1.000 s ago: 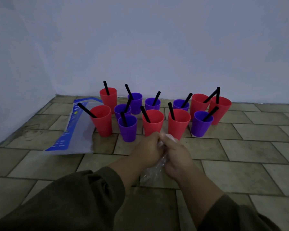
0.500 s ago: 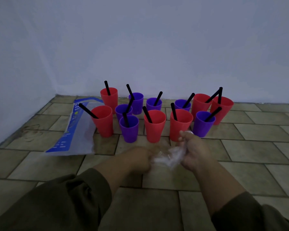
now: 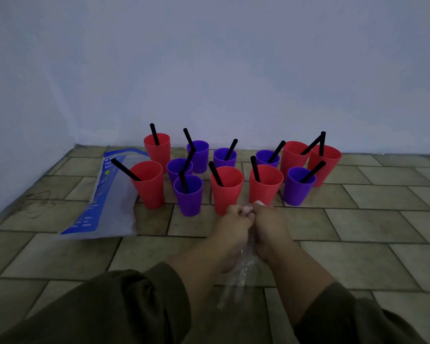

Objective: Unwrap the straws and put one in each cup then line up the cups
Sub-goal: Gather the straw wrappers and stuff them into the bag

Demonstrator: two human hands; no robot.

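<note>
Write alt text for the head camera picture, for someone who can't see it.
A left hand and right hand grip crumpled clear plastic wrap above a tiled floor. Beyond them stand twelve red and purple cups, each holding a black straw, beside a blue-and-white bag.

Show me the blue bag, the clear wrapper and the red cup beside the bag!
Bag (image 3: 114, 194), head view, on its pale middle.
Wrapper (image 3: 245, 271), head view, on the crinkled hanging part.
Red cup (image 3: 149, 194), head view, on its front wall.
</note>
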